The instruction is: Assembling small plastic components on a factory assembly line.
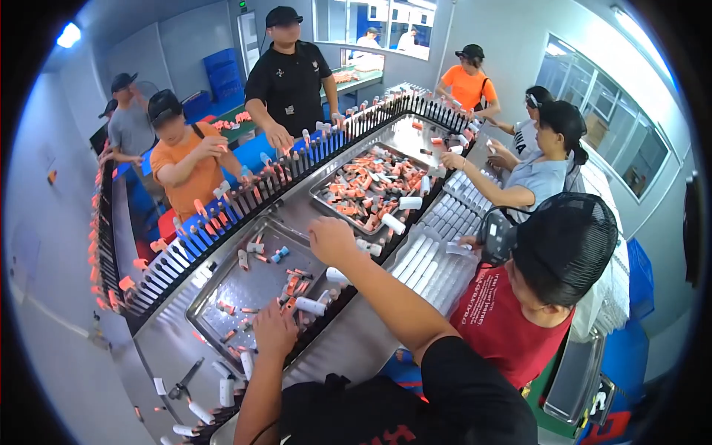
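My left hand [275, 331] is low over the near metal tray [216, 297], beside small orange-and-dark pieces [297, 283] and a white cylinder [310, 305]. Its fingers reach forward and look somewhat apart; I make out nothing held. My right hand [331, 242] is raised between this tray and a second tray [320, 199], heaped with orange, grey and dark pieces [371, 182]. Its fingers are curled in, and whatever they might hold is hidden. White cylinders [393, 223] lie along the second tray's edge.
A looping conveyor carries upright pegs [194, 230], several capped with orange and white pieces. Across it stand a person in black [288, 81] and one in orange [185, 167]. To my right, a person in red [512, 319] is close to bagged rows of white cylinders [426, 267].
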Motion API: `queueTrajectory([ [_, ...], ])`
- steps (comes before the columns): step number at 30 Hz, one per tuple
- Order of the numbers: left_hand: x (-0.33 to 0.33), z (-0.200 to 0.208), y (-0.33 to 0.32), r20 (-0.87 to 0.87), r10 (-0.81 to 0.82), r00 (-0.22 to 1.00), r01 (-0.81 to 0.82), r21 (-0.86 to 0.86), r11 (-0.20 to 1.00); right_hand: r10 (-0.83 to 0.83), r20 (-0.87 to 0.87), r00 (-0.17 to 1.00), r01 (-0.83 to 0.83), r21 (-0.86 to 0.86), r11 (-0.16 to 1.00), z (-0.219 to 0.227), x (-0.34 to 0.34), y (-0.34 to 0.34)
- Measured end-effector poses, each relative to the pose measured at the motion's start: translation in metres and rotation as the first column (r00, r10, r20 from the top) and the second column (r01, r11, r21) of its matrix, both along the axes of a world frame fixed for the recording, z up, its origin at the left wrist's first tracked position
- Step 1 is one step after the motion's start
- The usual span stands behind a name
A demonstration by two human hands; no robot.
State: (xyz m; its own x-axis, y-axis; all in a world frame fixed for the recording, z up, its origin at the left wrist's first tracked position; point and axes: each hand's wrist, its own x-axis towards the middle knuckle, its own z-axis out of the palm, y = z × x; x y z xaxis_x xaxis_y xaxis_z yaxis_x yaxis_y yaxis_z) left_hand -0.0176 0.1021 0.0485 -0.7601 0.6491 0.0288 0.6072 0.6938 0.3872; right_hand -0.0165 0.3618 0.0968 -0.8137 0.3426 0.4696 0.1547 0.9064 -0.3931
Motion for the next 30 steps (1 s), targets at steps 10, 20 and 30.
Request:
queueTrajectory([
  [10,0.02,0.056,0.048,-0.301,-0.122,0.946,0.234,0.369,0.9,0.046,-0.209,0.977,-0.102,-0.266,0.958,-0.035,0.066,-0.004],
  [20,0.014,-0.004,-0.036,-0.164,0.039,0.986,-0.06,-0.126,0.99,-0.536,0.646,0.543,0.809,-0.231,0.541,-0.054,0.177,0.091],
  [30,0.014,-0.02,-0.127,-0.003,0.335,0.942,-0.332,-0.147,0.932,-0.457,0.794,0.402,0.89,-0.22,0.4,-0.183,0.165,0.121],
])
